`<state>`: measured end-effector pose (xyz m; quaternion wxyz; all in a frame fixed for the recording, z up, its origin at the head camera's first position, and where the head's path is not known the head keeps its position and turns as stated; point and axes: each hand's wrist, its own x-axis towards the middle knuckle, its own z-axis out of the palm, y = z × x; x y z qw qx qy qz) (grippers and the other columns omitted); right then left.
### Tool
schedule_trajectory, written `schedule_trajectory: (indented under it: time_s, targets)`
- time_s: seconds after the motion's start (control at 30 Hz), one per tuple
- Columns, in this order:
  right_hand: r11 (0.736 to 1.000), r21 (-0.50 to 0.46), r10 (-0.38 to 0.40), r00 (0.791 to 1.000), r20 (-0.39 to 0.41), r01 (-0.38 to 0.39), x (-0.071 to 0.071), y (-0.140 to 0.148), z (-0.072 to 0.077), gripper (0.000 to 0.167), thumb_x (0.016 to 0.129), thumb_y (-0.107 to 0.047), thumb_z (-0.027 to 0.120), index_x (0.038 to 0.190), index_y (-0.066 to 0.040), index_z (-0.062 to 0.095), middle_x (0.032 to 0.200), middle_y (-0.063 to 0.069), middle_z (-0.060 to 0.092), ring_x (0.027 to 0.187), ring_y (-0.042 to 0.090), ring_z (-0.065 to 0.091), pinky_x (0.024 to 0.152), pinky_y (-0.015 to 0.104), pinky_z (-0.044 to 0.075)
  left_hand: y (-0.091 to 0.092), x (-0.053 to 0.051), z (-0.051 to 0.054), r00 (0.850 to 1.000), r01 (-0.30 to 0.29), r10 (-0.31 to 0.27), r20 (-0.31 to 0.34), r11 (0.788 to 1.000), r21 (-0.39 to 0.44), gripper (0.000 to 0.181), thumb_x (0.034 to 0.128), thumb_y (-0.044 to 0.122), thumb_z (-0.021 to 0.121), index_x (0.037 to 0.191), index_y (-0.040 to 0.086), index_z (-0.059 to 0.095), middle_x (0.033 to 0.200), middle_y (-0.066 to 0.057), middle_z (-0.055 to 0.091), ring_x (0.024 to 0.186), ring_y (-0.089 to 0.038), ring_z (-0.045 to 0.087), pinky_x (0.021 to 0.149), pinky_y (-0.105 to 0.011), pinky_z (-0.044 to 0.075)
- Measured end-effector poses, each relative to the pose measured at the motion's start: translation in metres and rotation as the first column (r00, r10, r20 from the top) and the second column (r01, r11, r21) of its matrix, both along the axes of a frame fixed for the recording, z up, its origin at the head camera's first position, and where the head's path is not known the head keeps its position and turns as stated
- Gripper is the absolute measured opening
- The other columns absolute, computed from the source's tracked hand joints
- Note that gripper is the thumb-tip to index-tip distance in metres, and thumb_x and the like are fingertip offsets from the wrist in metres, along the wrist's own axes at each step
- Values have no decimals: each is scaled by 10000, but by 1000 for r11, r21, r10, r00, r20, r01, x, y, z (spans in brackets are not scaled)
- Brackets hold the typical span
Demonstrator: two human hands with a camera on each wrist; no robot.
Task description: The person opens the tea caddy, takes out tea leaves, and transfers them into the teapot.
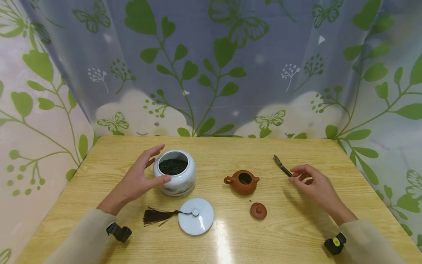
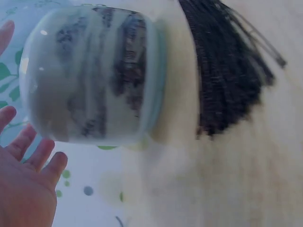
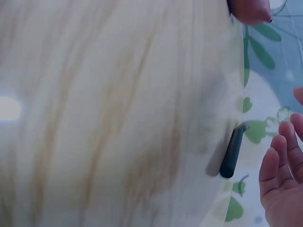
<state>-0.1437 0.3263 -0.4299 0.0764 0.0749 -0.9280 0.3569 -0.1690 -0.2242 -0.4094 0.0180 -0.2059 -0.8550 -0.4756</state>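
Observation:
A white porcelain jar with a dark landscape pattern, filled with dark loose tea leaves, stands without its lid. Beside it is my left hand, thumb and fingers spread; the left wrist view shows fingers apart from the jar. On the right, a dark slim tea scoop lies on the table. Just off its handle end hovers my right hand, fingers loosely bent and holding nothing. Between the hands sits a small reddish-brown clay teapot, uncovered, with something dark inside.
The jar's white lid lies in front of the jar, its dark tassel stretching left. In front of the teapot is its clay lid, with a dark crumb nearby. A patterned curtain surrounds the wooden table.

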Motion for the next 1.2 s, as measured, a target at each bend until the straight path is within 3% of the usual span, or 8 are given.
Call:
schedule_trajectory:
  time_s: [0.33, 0.5, 0.63, 0.87, 1.0, 1.2]
  targets:
    - [994, -81, 78, 997, 18, -77, 7, -20, 3, 303, 1059, -211, 748, 1325, -70, 706, 1149, 38, 716, 937, 12, 614, 797, 185, 563, 11, 2, 27, 994, -72, 66, -83, 994, -81, 772, 968, 374, 856, 1633, 222, 495, 1698, -68, 447, 1591, -363, 376, 1279, -671, 321]
    - [985, -128, 121, 993, 8, -119, 12, -29, 3, 269, 1051, -177, 753, 1288, -57, 712, 1139, 53, 718, 925, 36, 630, 783, 205, 557, 28, 7, 42, 993, -69, 62, -100, 996, -59, 636, 977, 392, 846, 1543, 245, 597, 1607, -4, 545, 1562, -295, 423, 1251, -655, 365]
    - [978, -143, 151, 988, 2, -150, 15, -37, 1, 250, 1046, -159, 756, 1269, -51, 717, 1117, 62, 726, 916, 38, 637, 789, 204, 564, 47, 10, 50, 991, -52, 49, -125, 998, -24, 494, 992, 330, 837, 1446, 225, 674, 1494, 13, 634, 1448, -255, 535, 1194, -592, 463]
    - [960, -189, 210, 978, -3, -206, 19, -50, -4, 231, 1035, -128, 761, 1241, -32, 719, 1098, 90, 727, 902, 53, 647, 784, 223, 584, 78, 11, 54, 995, 0, 3, -101, 1000, 28, 429, 1003, 272, 825, 1407, 213, 695, 1429, 3, 680, 1268, -269, 684, 1102, -535, 580]
    - [951, -206, 236, 972, -3, -231, 19, -55, -6, 217, 1031, -117, 764, 1227, -31, 726, 1104, 129, 736, 903, 59, 649, 782, 231, 588, 95, 10, 56, 996, 36, -33, -82, 999, 40, 429, 1017, 266, 809, 1423, 205, 682, 1428, -8, 685, 1265, -239, 685, 1072, -461, 605]
    - [943, -202, 273, 962, 17, -264, 21, -60, -5, 214, 1034, -122, 764, 1239, -68, 741, 1091, 63, 732, 921, 71, 643, 786, 243, 590, 120, 8, 54, 992, 95, -90, -90, 994, 61, 390, 1036, 221, 781, 1411, 171, 685, 1396, 0, 693, 1272, -177, 657, 1054, -395, 613]
